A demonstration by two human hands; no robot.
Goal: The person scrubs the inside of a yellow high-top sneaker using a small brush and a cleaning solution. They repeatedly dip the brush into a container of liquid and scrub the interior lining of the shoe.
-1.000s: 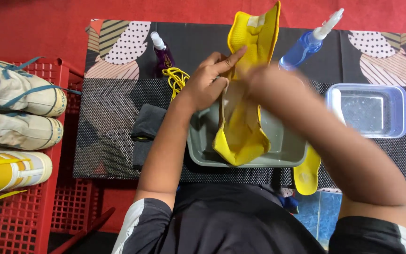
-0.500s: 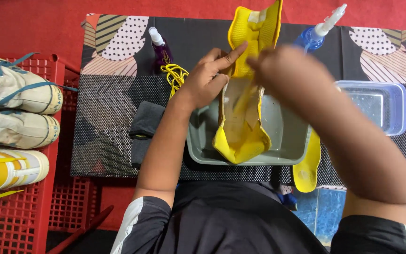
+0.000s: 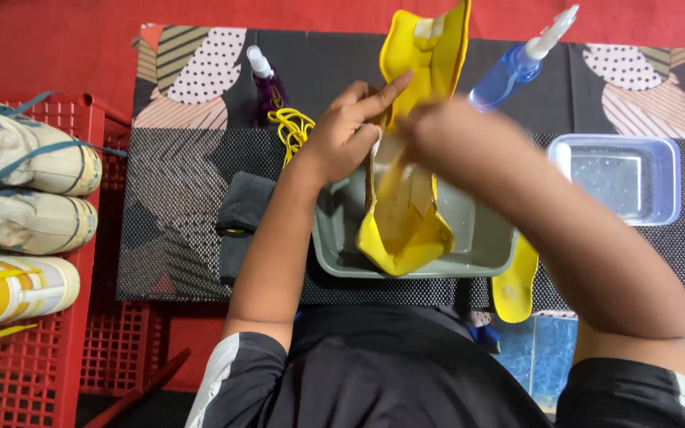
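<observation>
Shoe (image 3: 406, 198) tilted slightly since earlier; left hand (image 3: 342, 139) clamps its side over tray (image 3: 485, 246), catching drips; right hand (image 3: 438, 135) blurred, grip unclear

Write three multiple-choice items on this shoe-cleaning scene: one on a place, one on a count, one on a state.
1. Where does the yellow shoe sit?
A. Over the grey tub
B. Inside the red crate
C. On the floor

2. How many spray bottles stand on the patterned mat?
A. One
B. Two
C. Four

3. What is the state of the clear plastic container?
A. Stacked with shoes
B. Lidded
C. Open, with no shoe inside

Answers:
1 A: the left hand and right hand hold it above the tub.
2 B: a purple bottle and a blue bottle show.
3 C: its bottom shows through the open top.
</observation>
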